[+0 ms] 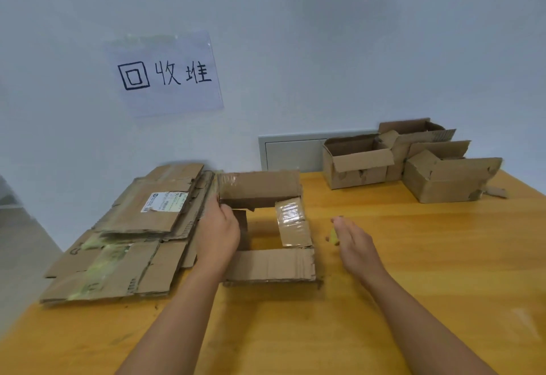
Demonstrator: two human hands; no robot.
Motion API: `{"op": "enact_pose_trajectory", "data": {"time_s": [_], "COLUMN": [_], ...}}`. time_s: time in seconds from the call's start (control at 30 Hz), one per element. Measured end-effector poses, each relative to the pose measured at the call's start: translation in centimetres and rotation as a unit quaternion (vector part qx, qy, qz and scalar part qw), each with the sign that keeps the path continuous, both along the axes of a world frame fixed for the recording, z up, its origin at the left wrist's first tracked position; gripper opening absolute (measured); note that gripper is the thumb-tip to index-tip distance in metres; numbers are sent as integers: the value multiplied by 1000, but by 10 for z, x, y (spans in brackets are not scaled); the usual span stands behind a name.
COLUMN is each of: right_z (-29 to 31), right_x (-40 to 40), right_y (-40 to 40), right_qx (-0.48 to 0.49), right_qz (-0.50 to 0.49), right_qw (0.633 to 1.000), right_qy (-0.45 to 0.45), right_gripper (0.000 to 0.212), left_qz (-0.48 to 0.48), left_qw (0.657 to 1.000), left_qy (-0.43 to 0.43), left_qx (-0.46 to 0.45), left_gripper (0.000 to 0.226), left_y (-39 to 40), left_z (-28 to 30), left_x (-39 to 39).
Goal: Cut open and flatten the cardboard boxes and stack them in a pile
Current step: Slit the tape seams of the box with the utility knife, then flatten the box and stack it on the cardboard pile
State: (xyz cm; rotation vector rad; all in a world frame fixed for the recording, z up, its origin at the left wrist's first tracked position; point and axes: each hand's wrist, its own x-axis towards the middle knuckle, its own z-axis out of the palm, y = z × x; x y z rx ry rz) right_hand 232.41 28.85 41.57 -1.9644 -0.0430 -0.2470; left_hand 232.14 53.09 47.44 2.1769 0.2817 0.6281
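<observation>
An opened cardboard box (pixel 271 267) lies mid-table with its flaps spread, and bare table shows through its middle. One inner flap carries clear tape (pixel 291 215). My left hand (pixel 218 233) grips the box's left wall, fingers curled over the edge. My right hand (pixel 356 246) hovers just right of the box, back toward me, holding a small yellow tool (pixel 334 238) of which only a tip shows. A pile of flattened cardboard (pixel 133 227) lies at the left, touching the box.
Three unflattened boxes (pixel 356 165) (pixel 413 135) (pixel 449 179) stand at the back right of the wooden table (pixel 428 256). A handwritten sign (pixel 165 74) hangs on the wall above the pile. A grey wall panel (pixel 291 153) sits behind the table.
</observation>
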Motion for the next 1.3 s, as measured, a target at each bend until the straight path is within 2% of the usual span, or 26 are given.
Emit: {"op": "enact_pose_trajectory", "data": {"time_s": [0.07, 0.2, 0.27, 0.33, 0.4, 0.43, 0.5, 0.53, 0.6, 0.67, 0.73, 0.8, 0.83, 0.9, 1.0, 1.03, 1.13, 1.17, 1.23, 1.3], "right_z": [-7, -17, -14, -4, 7, 14, 26, 31, 37, 42, 47, 53, 54, 58, 66, 68, 72, 71, 72, 75], "right_x": [-3, -13, -17, -21, -21, -20, -16, -14, -11, -6, -2, 1, 3, 4, 2, 0, -3, -3, -4, -6], "right_y": [-5, -14, -14, -9, 3, 12, 34, 46, 65, 75, 79, 79, 78, 74, 66, 63, 58, 56, 51, 48], "right_qx": [-129, -322, -380, -391, -328, -286, -225, -225, -254, -271, -220, -51, 59, 245, 434, 460, 462, 466, 472, 460], "right_qz": [16, 50, 17, -33, -52, -41, -5, 5, -13, -53, -50, -8, 14, 23, 1, 5, 28, 28, 36, 51], "right_qw": [989, 931, 911, 913, 943, 957, 974, 974, 966, 961, 974, 998, 998, 968, 899, 886, 885, 883, 880, 885], "right_qy": [72, 164, 160, 111, 31, 8, 16, 31, 38, 18, 9, 19, 31, 55, 64, 61, 49, 47, 46, 54], "right_gripper": [38, 43, 41, 38, 45, 56, 87, 100, 108, 101, 88, 66, 53, 32, 31, 32, 35, 37, 40, 42], "left_qz": [16, 15, 6, 0, -5, -9, -20, -24, -25, -32, -49, -89, -121, -174, -202, -215, -280, -295, -291, -220], "left_qw": [999, 997, 997, 997, 997, 997, 996, 996, 996, 994, 992, 989, 985, 979, 972, 966, 941, 942, 954, 975], "left_qy": [8, 2, -15, -30, -48, -55, -62, -66, -76, -86, -98, -110, -115, -108, -41, -23, 23, 33, 21, -35], "left_qx": [-42, -72, -73, -68, -60, -57, -54, -50, -48, -57, -56, -46, -43, -2, 111, 140, 188, 157, 66, 22], "left_gripper": [40, 49, 48, 48, 47, 47, 47, 47, 47, 46, 45, 46, 49, 50, 49, 51, 62, 64, 51, 44], "left_y": [0, -1, -1, -2, -4, -5, -7, -8, -6, -1, 3, 9, 11, 16, 12, 8, 4, 5, 8, 13], "left_z": [5, 4, 1, 0, 0, 1, 2, 2, 1, -3, -4, 0, 2, 3, -9, -16, -39, -39, -31, -22], "left_x": [-5, -13, -16, -21, -25, -27, -32, -35, -38, -39, -43, -49, -52, -59, -75, -80, -88, -88, -86, -77]}}
